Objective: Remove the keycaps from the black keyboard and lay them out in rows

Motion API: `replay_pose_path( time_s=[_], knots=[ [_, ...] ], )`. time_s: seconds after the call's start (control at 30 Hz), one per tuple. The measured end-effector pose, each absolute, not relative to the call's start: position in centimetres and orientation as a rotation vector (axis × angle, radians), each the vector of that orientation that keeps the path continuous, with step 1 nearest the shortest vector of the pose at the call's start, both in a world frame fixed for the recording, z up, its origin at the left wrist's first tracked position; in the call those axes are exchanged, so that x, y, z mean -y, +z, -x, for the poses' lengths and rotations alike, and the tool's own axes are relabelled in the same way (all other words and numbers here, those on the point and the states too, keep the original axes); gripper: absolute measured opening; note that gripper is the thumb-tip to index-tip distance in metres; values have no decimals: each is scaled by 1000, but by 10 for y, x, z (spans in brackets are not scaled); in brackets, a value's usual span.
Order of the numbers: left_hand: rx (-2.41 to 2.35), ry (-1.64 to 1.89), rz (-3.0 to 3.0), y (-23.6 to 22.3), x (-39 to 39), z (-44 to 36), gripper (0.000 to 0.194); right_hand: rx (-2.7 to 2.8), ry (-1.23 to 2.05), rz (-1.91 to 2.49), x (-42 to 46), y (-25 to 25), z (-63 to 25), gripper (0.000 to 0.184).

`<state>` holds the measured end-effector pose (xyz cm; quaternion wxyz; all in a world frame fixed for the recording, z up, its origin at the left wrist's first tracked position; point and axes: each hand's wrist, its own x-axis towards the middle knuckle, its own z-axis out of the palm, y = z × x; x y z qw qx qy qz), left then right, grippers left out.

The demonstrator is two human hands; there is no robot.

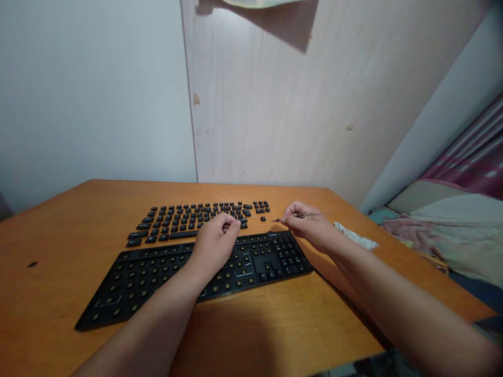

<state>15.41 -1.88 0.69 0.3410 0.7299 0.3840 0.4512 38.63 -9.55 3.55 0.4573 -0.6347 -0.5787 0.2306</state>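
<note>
A black keyboard (258,263) lies across the table, most of its keycaps off and small mounts bare; the number pad at its right end still carries keys. Behind it, loose black keycaps (184,234) are laid out in rows, with a single keycap (263,219) apart on the right. My left hand (217,241) is above the keyboard's middle, fingers curled together; whatever they hold, if anything, is hidden. Over the table just behind the number pad, my right hand (304,222) pinches a thin pointed tool (276,220), its tip facing left toward the loose keycaps.
A crumpled white tissue (356,236) lies right of my right hand. A small dark piece (32,264) is on the far left of the orange-brown table (63,220). Behind the table stands a pale wall panel (255,115). Bedding (451,225) is beyond the right edge.
</note>
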Motion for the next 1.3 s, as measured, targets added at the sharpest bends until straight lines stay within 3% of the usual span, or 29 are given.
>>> replay_pose_path(
  time_s=[0.33, 0.83, 1.3],
  knots=[
    [-942, 1041, -2356, -9, 15, -157, 19, 1319, 997, 1494, 145, 24, -348, 38],
    [-949, 924, -2412, -12, 19, -159, 18, 1389, 877, 1520, 152, 2, -322, 37],
    [-990, 781, -2508, -9, 25, -159, 20, 1565, 679, 1654, 146, -6, -311, 22]
  ],
)
